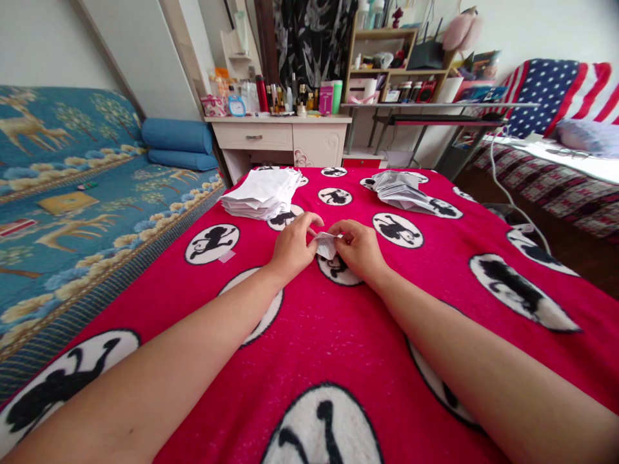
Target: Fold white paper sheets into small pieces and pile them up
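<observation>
A small folded piece of white paper [326, 245] is held between my two hands above the red cloth. My left hand [296, 243] pinches its left edge with thumb and fingers. On the other side my right hand [358, 247] grips the paper's right edge, fingers curled. Beyond my left hand lies a thick stack of white paper sheets [265, 192]. Farther right sits a pile of folded papers [401, 190], loosely fanned. A small translucent scrap [226, 256] rests on the cloth to the left of my hands.
The red cloth [309, 361] with black-and-white oval figures covers the surface before me. A blue patterned sofa [97, 212] runs along the left. Behind stand a white dresser [256, 136] crowded with bottles and a desk with shelves [438, 105]. A white cable [507, 187] hangs at right.
</observation>
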`<act>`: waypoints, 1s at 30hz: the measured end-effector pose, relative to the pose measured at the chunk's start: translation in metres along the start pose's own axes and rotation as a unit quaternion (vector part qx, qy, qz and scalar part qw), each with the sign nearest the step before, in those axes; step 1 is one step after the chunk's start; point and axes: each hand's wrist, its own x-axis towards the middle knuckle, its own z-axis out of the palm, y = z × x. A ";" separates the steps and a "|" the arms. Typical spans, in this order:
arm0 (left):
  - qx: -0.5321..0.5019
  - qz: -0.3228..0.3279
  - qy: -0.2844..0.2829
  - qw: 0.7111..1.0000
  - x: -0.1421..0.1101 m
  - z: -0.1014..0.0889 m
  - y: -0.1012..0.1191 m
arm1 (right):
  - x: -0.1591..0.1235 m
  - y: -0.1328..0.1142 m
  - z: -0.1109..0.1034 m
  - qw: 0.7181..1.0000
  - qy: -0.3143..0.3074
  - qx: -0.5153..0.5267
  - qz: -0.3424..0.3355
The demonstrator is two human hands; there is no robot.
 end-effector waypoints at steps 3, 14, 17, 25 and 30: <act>-0.095 0.014 -0.015 0.995 0.000 0.001 0.000 | 0.000 -0.002 -0.001 0.989 -0.016 0.117 0.088; -0.126 0.042 -0.030 0.991 -0.001 -0.004 0.001 | 0.007 -0.010 -0.011 0.896 0.000 0.322 0.307; -0.105 0.057 -0.049 0.992 -0.001 -0.007 0.002 | 0.009 -0.007 -0.012 0.883 0.015 0.338 0.325; -0.098 0.013 -0.009 0.995 0.002 -0.002 -0.001 | 0.007 -0.006 -0.013 0.883 0.002 0.370 0.287; -0.167 -0.054 0.012 0.984 0.002 0.000 -0.004 | 0.001 -0.012 -0.009 0.941 -0.041 0.289 0.170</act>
